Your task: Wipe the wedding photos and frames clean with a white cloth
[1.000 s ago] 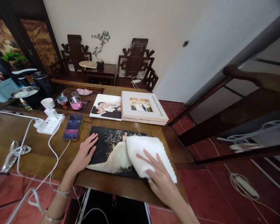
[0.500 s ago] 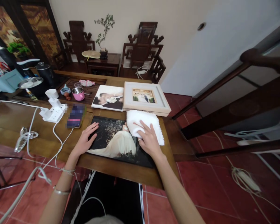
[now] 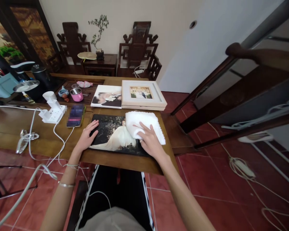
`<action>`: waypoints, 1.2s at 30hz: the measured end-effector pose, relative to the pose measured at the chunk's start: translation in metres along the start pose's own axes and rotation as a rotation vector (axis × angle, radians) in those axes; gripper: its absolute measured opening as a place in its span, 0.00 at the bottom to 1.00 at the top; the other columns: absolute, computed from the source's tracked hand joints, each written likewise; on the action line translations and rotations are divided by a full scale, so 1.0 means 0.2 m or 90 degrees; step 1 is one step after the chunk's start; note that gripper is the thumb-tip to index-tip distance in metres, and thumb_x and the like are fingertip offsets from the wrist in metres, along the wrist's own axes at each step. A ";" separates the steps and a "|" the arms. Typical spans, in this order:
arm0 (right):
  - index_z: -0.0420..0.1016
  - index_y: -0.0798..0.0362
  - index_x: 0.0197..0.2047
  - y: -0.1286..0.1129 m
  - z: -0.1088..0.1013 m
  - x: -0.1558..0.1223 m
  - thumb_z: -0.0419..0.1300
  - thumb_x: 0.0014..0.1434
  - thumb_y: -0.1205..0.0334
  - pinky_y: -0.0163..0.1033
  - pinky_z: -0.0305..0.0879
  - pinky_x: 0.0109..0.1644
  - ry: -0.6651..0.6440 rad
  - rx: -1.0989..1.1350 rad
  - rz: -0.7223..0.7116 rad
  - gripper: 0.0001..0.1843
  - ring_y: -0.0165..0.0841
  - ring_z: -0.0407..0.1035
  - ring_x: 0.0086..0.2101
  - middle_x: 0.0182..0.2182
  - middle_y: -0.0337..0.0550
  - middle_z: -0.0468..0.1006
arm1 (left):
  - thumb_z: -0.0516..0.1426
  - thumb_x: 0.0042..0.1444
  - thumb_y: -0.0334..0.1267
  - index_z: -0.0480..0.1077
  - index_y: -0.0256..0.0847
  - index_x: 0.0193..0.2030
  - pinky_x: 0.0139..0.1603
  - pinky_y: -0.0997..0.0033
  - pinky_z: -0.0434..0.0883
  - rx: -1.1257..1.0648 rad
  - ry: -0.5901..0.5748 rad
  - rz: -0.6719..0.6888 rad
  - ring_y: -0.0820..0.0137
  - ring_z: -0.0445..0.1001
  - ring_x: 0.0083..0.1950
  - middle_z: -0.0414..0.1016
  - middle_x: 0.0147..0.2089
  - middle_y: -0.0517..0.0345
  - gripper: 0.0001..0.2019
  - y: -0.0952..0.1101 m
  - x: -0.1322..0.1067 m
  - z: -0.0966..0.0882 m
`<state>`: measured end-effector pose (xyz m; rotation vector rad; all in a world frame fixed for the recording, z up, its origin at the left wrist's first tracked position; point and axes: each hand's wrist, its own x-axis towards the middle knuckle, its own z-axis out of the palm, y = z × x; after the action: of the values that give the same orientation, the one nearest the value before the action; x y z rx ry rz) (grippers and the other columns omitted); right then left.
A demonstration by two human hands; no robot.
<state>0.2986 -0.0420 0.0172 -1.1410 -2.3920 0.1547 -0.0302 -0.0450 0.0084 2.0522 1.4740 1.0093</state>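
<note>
A dark photo print [image 3: 106, 128] showing a figure in a long white dress lies flat near the table's front edge. My left hand [image 3: 88, 133] rests on its left edge, fingers stretched out and open. On the print's right part my right hand [image 3: 148, 138] presses down a white cloth [image 3: 148, 120], with a fold of it bunched at the fingers. The cloth covers the print's upper right corner and reaches past its side. Behind the print lie a smaller photo panel [image 3: 107, 96] and a cream framed wedding photo [image 3: 144, 94].
Left of the print are a phone [image 3: 75, 115], a white power strip [image 3: 54, 112] with cables, and a clear hair claw [image 3: 24, 141]. A pink cup [image 3: 76, 94] stands on the dark tea tray. A wooden chair [image 3: 231, 96] is close on the right.
The view has shifted slightly, so the table sits a bit further left and up. My right hand and the cloth stay on the print's right part; my left hand keeps its place.
</note>
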 end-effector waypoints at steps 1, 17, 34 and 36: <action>0.68 0.52 0.35 -0.05 -0.01 -0.06 0.47 0.43 0.82 0.74 0.43 0.63 -0.005 0.001 -0.006 0.20 0.51 0.49 0.65 0.61 0.49 0.68 | 0.51 0.64 0.44 0.66 0.40 0.61 0.70 0.52 0.52 0.001 -0.001 -0.001 0.62 0.56 0.70 0.62 0.67 0.47 0.21 0.00 0.00 0.00; 0.72 0.52 0.40 0.05 -0.01 0.04 0.48 0.45 0.79 0.72 0.42 0.63 -0.032 0.034 0.024 0.21 0.49 0.50 0.65 0.58 0.56 0.70 | 0.48 0.65 0.43 0.63 0.46 0.64 0.69 0.50 0.52 0.033 -0.019 0.011 0.62 0.54 0.71 0.60 0.69 0.50 0.21 -0.02 -0.01 0.01; 0.69 0.51 0.32 -0.08 -0.09 -0.21 0.47 0.42 0.80 0.71 0.40 0.65 -0.071 0.044 -0.032 0.19 0.45 0.44 0.67 0.62 0.49 0.67 | 0.49 0.64 0.43 0.65 0.43 0.61 0.69 0.47 0.53 0.014 -0.005 -0.003 0.60 0.56 0.70 0.62 0.68 0.47 0.20 -0.03 0.06 0.04; 0.70 0.51 0.36 -0.02 -0.08 -0.11 0.47 0.44 0.79 0.71 0.43 0.64 -0.073 0.038 -0.015 0.20 0.46 0.47 0.66 0.60 0.52 0.68 | 0.50 0.64 0.43 0.66 0.42 0.61 0.69 0.46 0.53 0.014 -0.008 -0.001 0.59 0.55 0.71 0.61 0.68 0.46 0.20 -0.03 0.09 0.05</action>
<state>0.3156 -0.0626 0.0237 -1.1031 -2.4820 0.2892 -0.0232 -0.0260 0.0026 2.0685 1.4855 0.9829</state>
